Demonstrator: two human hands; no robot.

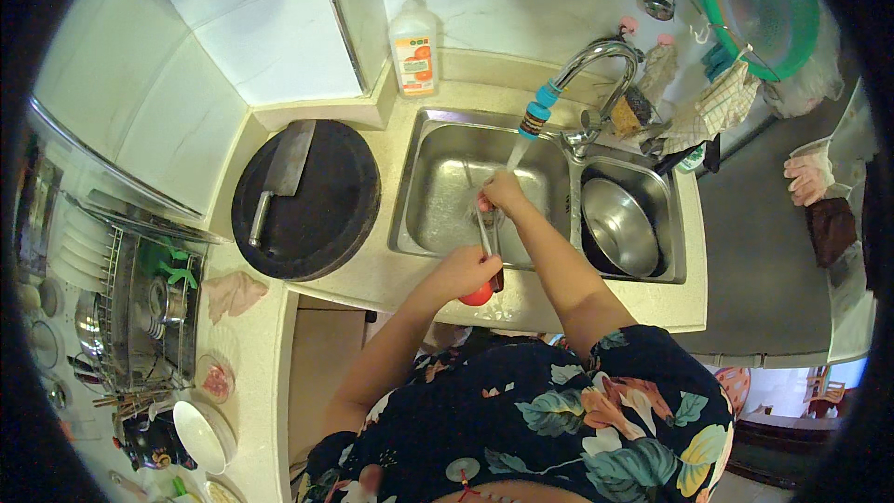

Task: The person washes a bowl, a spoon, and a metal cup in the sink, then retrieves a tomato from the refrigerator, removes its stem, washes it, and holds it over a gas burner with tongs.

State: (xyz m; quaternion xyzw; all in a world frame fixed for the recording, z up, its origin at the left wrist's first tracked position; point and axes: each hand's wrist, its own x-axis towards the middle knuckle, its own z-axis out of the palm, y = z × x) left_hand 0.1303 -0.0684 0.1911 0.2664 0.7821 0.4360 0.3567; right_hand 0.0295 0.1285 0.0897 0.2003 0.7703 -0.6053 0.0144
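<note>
Water runs from the chrome faucet (602,50) with a blue filter nozzle (535,119) into the large steel sink basin (447,206). Right under the stream is my right hand (501,193), its fingers closed on the far end of a narrow metal utensil (487,230). My left hand (466,274) is at the basin's front edge and grips the near part, by a dark handle (496,278). A round red thing (477,295), possibly a tomato, shows beneath my left hand; how it is held is hidden. The utensil's exact kind is unclear.
Left of the sink, a cleaver (288,164) lies on a round dark chopping board (342,202). A metal bowl (619,227) sits in the small basin. A pump bottle (415,49) stands behind. Further left are a pink cloth (232,295), a dish rack (115,293) and a white bowl (202,436).
</note>
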